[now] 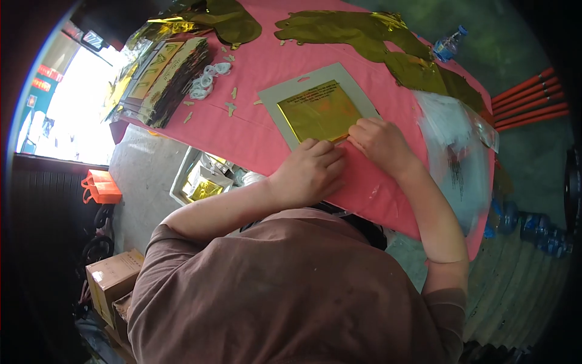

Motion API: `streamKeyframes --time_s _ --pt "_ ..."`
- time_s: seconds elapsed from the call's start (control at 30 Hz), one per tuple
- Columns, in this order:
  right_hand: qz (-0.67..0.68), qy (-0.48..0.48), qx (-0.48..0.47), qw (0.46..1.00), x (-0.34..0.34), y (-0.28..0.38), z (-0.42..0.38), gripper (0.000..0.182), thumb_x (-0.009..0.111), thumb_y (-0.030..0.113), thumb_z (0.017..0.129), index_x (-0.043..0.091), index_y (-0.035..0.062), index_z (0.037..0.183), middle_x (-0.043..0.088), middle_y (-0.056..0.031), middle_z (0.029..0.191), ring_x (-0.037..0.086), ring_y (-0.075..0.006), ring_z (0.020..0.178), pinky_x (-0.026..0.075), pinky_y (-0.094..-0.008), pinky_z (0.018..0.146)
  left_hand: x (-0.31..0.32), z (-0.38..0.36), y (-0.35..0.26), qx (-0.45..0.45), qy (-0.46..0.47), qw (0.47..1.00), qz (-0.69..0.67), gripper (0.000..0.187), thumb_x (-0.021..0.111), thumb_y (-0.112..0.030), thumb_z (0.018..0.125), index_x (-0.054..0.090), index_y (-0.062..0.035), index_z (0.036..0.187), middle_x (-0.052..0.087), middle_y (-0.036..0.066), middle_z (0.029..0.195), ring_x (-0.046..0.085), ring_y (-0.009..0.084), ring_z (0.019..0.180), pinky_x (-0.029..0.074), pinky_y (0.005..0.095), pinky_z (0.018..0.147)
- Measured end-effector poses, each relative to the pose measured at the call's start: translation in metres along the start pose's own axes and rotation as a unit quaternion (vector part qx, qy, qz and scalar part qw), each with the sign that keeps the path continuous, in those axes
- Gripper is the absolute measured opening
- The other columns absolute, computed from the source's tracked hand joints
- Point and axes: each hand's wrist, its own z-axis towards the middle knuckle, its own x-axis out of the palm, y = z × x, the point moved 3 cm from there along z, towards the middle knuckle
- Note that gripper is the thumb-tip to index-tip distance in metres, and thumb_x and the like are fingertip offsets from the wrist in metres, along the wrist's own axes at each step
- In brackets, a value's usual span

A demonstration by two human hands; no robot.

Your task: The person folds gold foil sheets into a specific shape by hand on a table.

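Pink-covered table [236,136] here, with a gold packet [318,110] laid on a card [341,75]. Its near edge is touched by the curled right hand [377,142] and left hand [310,172] (whether anything's pinched can't be told).

Brown T-shirt [285,291]; short loose sleeves [176,252]; few small marks, possibly stains

Hard white light pours in from the bright opening [85,100] at the left, blown out to a glare, while the table's pink cover [230,136] is moderately lit (with glints on the gold foil [321,112]). The wide lens bends everything toward a black, curved rim, and the corners sink into darkness. Fine print on the foil looks soft.
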Motion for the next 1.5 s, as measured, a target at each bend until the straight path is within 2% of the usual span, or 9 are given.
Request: streamKeyframes --time_s 0.3,0.37,0.6,0.9,0.97,1.03,1.2,1.3,1.5 --pt "-0.013 0.005 -0.011 1.0 0.021 0.0 0.013 0.014 0.061 0.011 0.078 0.049 0.0072 0.071 0.054 -0.0094 0.067 0.058 -0.0278 0.06 0.048 -0.0387 0.053 0.0 -0.001 0.003 0.015 -0.017 1.0 -0.01 0.035 0.066 -0.02 0.074 0.059 -0.0022 0.103 0.059 0.009 0.11 0.053 0.024 0.099 0.045 0.0359 0.084" --pt "-0.014 -0.018 -0.003 1.0 0.024 -0.001 0.01 0.005 0.053 0.008 0.078 0.051 0.0084 0.073 0.056 -0.0073 0.066 0.062 -0.0243 0.059 0.051 -0.0375 0.054 0.0 -0.002 0.003 -0.001 -0.01 1.0 -0.011 0.035 0.066 -0.019 0.074 0.059 -0.0024 0.103 0.059 0.009 0.11 0.053 0.0245 0.099 0.045 0.0364 0.085" --pt "0.065 -0.06 0.068 0.994 -0.01 0.014 -0.026 0.013 0.062 0.014 0.081 0.053 0.0065 0.076 0.055 -0.0094 0.069 0.058 -0.0296 0.06 0.047 -0.0389 0.053 -0.004 -0.001 0.003 -0.005 0.019 0.999 -0.027 0.033 0.066 -0.017 0.074 0.06 -0.002 0.102 0.059 0.01 0.112 0.053 0.0255 0.101 0.045 0.0372 0.087" --pt "0.09 -0.091 0.241 0.962 -0.075 0.006 -0.11 0.008 0.064 0.01 0.079 0.061 0.0024 0.081 0.063 -0.0125 0.076 0.062 -0.0283 0.066 0.047 -0.0343 0.056 -0.013 0.002 0.006 0.047 0.004 0.998 -0.04 0.018 0.066 -0.009 0.073 0.063 -0.0019 0.089 0.06 0.012 0.109 0.059 0.0278 0.088 0.05 0.0363 0.076" --pt "0.066 -0.133 0.357 0.922 -0.094 -0.01 -0.132 0.01 0.063 0.01 0.081 0.062 0.001 0.086 0.063 -0.0147 0.079 0.063 -0.0273 0.067 0.047 -0.0321 0.057 -0.01 0.006 0.004 0.06 0.0 0.997 -0.051 0.018 0.066 -0.008 0.073 0.062 -0.0019 0.09 0.059 0.012 0.109 0.058 0.0282 0.088 0.049 0.037 0.076" --pt "0.032 -0.106 0.439 0.892 -0.099 -0.035 -0.153 0.011 0.06 0.009 0.083 0.062 0.0001 0.089 0.063 -0.0156 0.076 0.062 -0.0272 0.066 0.047 -0.0334 0.058 -0.009 0.005 0.002 0.054 -0.005 0.997 -0.051 0.019 0.066 -0.008 0.073 0.062 -0.0018 0.09 0.059 0.012 0.108 0.058 0.0286 0.088 0.049 0.0377 0.075" --pt "-0.032 -0.08 0.449 0.889 -0.092 -0.085 -0.164 0.019 0.057 0.013 0.085 0.061 0.0002 0.099 0.063 -0.0169 0.091 0.061 -0.0287 0.076 0.047 -0.0357 0.067 0.01 0.014 -0.018 0.115 0.012 0.991 -0.065 0.028 0.065 -0.014 0.075 0.06 -0.0019 0.1 0.055 0.015 0.116 0.054 0.0303 0.105 0.046 0.0405 0.086" --pt "-0.107 -0.071 0.415 0.901 -0.081 -0.109 -0.158 0.024 0.057 0.018 0.086 0.06 0.0003 0.101 0.061 -0.0174 0.099 0.061 -0.0312 0.081 0.047 -0.0383 0.071 0.017 0.009 -0.021 0.069 0.0 0.996 -0.051 0.035 0.065 -0.018 0.077 0.058 -0.0024 0.107 0.052 0.017 0.122 0.05 0.0307 0.113 0.042 0.0413 0.092" --pt "-0.137 0.035 0.447 0.883 -0.066 -0.134 -0.152 0.024 0.054 0.023 0.085 0.061 0.003 0.095 0.061 -0.0194 0.096 0.06 -0.0371 0.087 0.048 -0.0446 0.072 0.006 -0.011 -0.014 0.084 0.026 0.994 -0.065 0.037 0.066 -0.02 0.077 0.058 -0.0021 0.108 0.052 0.016 0.123 0.049 0.0309 0.115 0.041 0.0418 0.094"
